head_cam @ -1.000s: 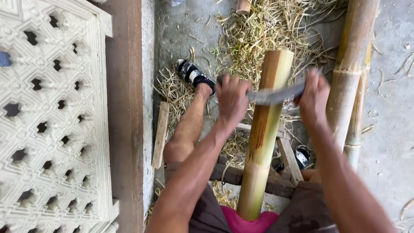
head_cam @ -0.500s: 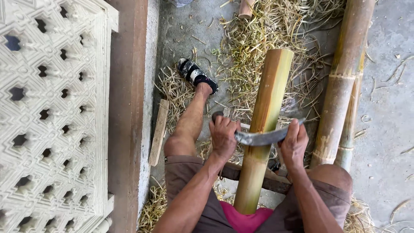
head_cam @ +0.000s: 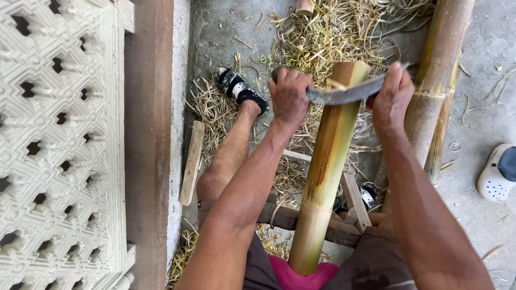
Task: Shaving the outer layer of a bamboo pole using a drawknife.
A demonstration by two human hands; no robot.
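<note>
A thick bamboo pole (head_cam: pixel 325 172) leans from between my legs up and away from me, resting on a low wooden frame (head_cam: pixel 344 225). A curved metal blade (head_cam: pixel 344 94) lies across the pole near its far end. My left hand (head_cam: pixel 290 95) grips the blade's handle on the left of the pole. My right hand (head_cam: pixel 391 96) grips the blade's other end on the right. Both hands are closed around it. A thin strip of skin curls up at the blade.
Bamboo shavings (head_cam: pixel 322 37) litter the concrete floor ahead. Two more bamboo poles (head_cam: pixel 438 91) lean at the right. A patterned white lattice wall (head_cam: pixel 59 145) and brown post (head_cam: pixel 148 139) stand left. A loose wood slat (head_cam: pixel 192 161) lies by my sandalled left foot (head_cam: pixel 239 88). A white shoe (head_cam: pixel 497 172) sits far right.
Both hands pulled the blade down the pole toward me half a second ago, then pushed it back up to the pole's far end now.
</note>
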